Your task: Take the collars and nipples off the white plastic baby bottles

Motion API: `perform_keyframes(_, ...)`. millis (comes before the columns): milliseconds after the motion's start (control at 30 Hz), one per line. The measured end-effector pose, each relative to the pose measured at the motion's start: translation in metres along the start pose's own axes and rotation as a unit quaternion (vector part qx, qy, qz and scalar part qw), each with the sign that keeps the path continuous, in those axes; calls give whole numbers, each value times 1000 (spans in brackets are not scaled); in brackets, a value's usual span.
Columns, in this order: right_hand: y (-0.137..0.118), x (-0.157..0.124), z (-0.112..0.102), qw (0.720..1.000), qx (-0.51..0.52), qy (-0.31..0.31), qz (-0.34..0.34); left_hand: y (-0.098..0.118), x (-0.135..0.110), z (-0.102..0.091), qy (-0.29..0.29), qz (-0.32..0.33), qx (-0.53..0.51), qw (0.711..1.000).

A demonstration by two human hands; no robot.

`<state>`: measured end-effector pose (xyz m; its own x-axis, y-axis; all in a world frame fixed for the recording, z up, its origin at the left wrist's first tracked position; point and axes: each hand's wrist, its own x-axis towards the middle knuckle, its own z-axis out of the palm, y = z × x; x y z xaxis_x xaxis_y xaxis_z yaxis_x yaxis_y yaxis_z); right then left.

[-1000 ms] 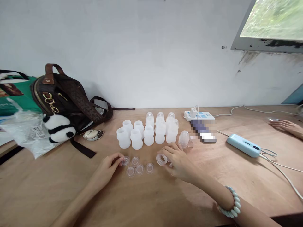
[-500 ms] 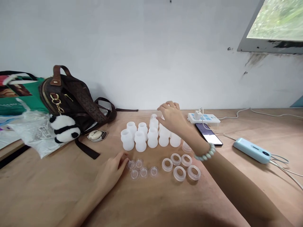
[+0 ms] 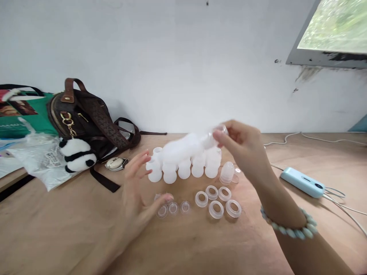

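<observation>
In the head view my right hand [image 3: 243, 145] pinches the narrow clear end of a white translucent bottle [image 3: 182, 149]. That bottle is tipped nearly sideways above the others and smeared by motion. My left hand [image 3: 134, 194] is raised with thumb and fingers spread, holding nothing, to the left of the held bottle. Several white bottles [image 3: 170, 175] stand in rows beneath it, partly hidden. By my left thumb lie several clear teats [image 3: 173, 208], some covered by the hand. To their right are several translucent rings [image 3: 216, 217]. A domed cap [image 3: 227, 172] stands behind the rings.
On the left are a brown backpack [image 3: 86, 110] with a panda plush [image 3: 77, 156], a plastic bag [image 3: 43, 160] and a computer mouse [image 3: 115, 164]. A light blue device [image 3: 302, 183] with cables lies at the right. The wall [image 3: 183, 68] rises behind the table.
My right hand has lifted a bottle from the back of the group and drawn it right and nearer. My left hand has left the teats, risen and spread its fingers.
</observation>
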<state>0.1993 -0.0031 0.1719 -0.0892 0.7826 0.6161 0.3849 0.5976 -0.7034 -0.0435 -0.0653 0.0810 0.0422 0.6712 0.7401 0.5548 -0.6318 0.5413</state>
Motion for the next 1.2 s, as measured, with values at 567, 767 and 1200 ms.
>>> perform_keyframes(567,74,-60,-65,978,38,107,176,26,-38,11,-42,-348,-193,917)
perform_keyframes(767,129,-39,-86,959,-216,-39,178,14,-43,6,-9,-368,-201,908)
perform_keyframes(1200,59,-91,-25,951,119,-177,222,21,-55,28,-26,-90,-27,995)
